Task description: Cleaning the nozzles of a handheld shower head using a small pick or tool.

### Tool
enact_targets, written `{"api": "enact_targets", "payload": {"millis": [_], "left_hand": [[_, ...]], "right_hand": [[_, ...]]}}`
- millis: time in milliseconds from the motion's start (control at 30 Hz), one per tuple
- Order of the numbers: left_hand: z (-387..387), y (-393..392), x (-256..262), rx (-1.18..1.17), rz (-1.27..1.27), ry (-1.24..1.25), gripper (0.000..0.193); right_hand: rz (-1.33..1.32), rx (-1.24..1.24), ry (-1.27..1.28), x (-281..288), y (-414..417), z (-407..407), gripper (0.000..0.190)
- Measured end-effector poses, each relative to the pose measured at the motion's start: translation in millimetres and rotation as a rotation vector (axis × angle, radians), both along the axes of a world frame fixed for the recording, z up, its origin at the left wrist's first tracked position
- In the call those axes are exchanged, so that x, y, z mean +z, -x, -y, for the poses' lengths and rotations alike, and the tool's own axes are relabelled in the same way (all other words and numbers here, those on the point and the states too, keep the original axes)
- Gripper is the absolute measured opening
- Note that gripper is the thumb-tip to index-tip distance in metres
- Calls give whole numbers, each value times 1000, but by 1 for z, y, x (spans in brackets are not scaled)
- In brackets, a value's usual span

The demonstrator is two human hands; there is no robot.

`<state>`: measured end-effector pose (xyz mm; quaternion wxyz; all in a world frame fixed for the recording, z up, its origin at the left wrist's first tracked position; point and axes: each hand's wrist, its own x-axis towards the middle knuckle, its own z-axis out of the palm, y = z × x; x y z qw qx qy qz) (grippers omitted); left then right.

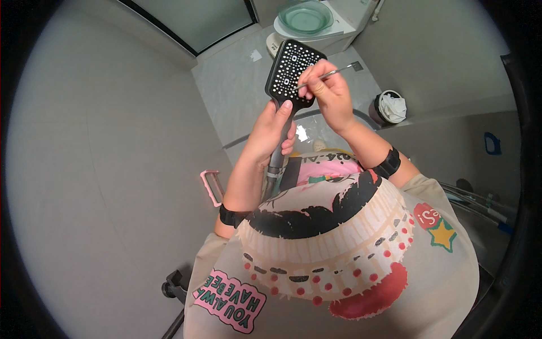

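Note:
My left hand point(273, 131) is wrapped around the dark handle of a square handheld shower head point(286, 70), its thumb at the neck. The shower head's black face, dotted with many white nozzles, is turned up toward me, and a hose runs down from the handle's lower end. Between the fingers of my right hand point(328, 93) is a thin metal pick point(343, 68). Its lower tip lies at the lower part of the nozzle face, and its other end points up and right. My right fingers cover part of the face's right side.
A toilet point(345, 25) with a green glass dish point(305, 18) on it stands beyond the shower head. A waste bin point(374, 111) holding white paper is at the right. A pink handle point(210, 186) is on the left wall; poles point(474, 201) lean at the right.

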<state>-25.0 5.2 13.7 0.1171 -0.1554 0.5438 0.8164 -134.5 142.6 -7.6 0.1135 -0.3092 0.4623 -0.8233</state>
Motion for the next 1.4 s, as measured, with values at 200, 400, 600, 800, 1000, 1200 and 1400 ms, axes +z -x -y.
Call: {"api": "enact_targets", "payload": {"millis": [200,400,600,800,1000,1200,1400], "left_hand": [[2,1,-4,-22,-6,-68,32],[2,2,-8,-28,-25,-64,27],[9,3,-22,-16,-32,-92,37],[13,13,-42,49,-125,32,31],[28,31,-74,43,-319,242,53],[-6,56,-82,55,-597,856,86],[17,67,-31,186,-649,677,61]], "right_hand": [[-97,53,-4,0,4,-8,17],[-89,7,-54,9,3,-24,14],[-201,-201,-246,-12,13,-46,21],[-354,-261,-638,-58,7,-57,36],[-124,-186,-625,-69,-28,-26,38],[182,-230,-355,-79,-22,3,38],[288,-340,-429,-37,25,2,36]]}}
